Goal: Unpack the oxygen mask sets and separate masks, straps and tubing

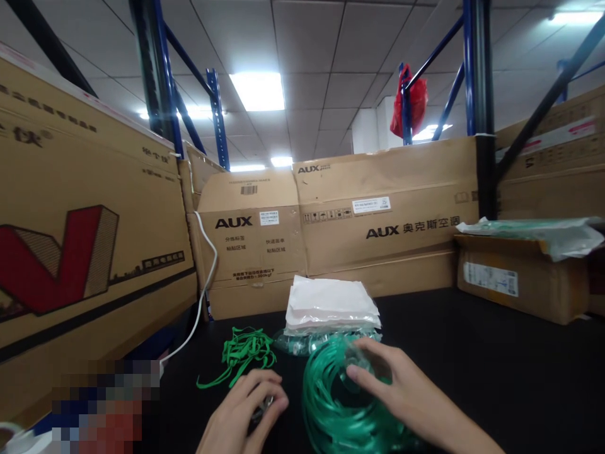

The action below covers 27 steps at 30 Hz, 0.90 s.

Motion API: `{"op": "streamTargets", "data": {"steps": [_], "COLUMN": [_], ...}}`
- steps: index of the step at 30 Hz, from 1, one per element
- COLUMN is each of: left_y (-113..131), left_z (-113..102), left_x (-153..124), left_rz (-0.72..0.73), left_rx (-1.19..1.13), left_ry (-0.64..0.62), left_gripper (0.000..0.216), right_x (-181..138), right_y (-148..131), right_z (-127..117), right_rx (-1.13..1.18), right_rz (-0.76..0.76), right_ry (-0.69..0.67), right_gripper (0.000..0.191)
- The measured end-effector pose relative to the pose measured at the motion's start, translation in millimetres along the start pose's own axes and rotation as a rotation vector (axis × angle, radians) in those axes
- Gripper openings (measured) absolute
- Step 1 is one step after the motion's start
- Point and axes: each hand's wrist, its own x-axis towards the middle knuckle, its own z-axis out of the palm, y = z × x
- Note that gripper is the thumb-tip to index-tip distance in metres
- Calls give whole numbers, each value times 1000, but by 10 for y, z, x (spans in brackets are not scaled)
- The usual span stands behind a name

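A thick coil of glossy green strands (326,403) lies on the black table in front of me. My right hand (378,372) grips its upper right part, thumb inside the ring and fingers over the outside. Something clear shows under those fingertips, but I cannot make out what it is. To the left of the coil, my left hand (250,407) is curled around a small dark, metallic-looking object (261,408), mostly hidden by the fingers. A loose tangle of flat green strips (246,353) lies just beyond my left hand.
A stack of white sheets (331,302) rests on clear plastic packages (307,342) behind the coil. Cardboard panels (378,239) wall the table's back and left. An opened carton (524,277) with plastic bags on top stands right. A white cable (208,277) hangs at left.
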Motion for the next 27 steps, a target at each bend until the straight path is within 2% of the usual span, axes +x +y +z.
{"op": "streamTargets", "data": {"steps": [4,7,10,12,16,23,27], "left_y": [420,599,620,592,544,586,646], "left_z": [-66,-47,1,21,19,95,147], "left_x": [415,622,686,686,683,686,670], "left_rz": [-41,-58,-13,29,81,232,263], "left_rx": [-62,-122,-181,-209,-235,-274,-265], "left_ry": [-82,-104,-85,-116,-199,-191,-235], "left_gripper": [23,24,23,20,18,27,25], "right_x": [134,196,176,138,95,80,65], "right_y": [46,108,120,90,-1,-82,-111], "right_z": [36,87,68,14,-99,-113,-116], "right_rx": [153,265,287,233,94,-36,-31], "right_rz": [-10,-2,-25,-49,-78,-71,-90], "right_ry": [15,-2,-80,-108,-44,13,-20], "right_gripper": [34,34,26,19,21,20,21]}}
